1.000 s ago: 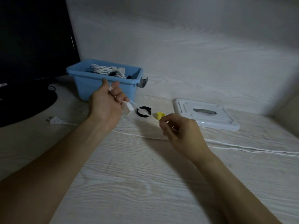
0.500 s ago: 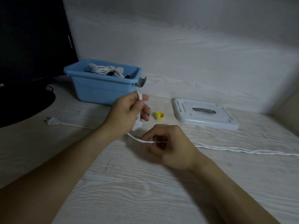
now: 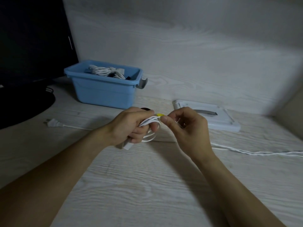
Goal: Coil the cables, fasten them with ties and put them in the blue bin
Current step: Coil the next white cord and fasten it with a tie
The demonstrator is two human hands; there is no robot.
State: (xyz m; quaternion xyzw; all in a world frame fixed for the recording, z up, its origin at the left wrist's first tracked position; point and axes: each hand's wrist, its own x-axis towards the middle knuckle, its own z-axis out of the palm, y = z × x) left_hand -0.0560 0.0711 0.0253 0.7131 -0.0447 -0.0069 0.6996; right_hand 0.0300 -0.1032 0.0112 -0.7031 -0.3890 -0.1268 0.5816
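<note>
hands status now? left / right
Left hand: closed, gripping loops of the white cable.
Right hand: closed, thumb and fingers pinching the same cable beside the coil.

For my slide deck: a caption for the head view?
Left hand grips white cable loops; right hand pinches it, blue bin behind.

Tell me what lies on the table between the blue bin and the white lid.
Head view: bare table directly between blue bin and white lid. A yellow tie and a dark ring peek out just nearer, above the hands.
</note>
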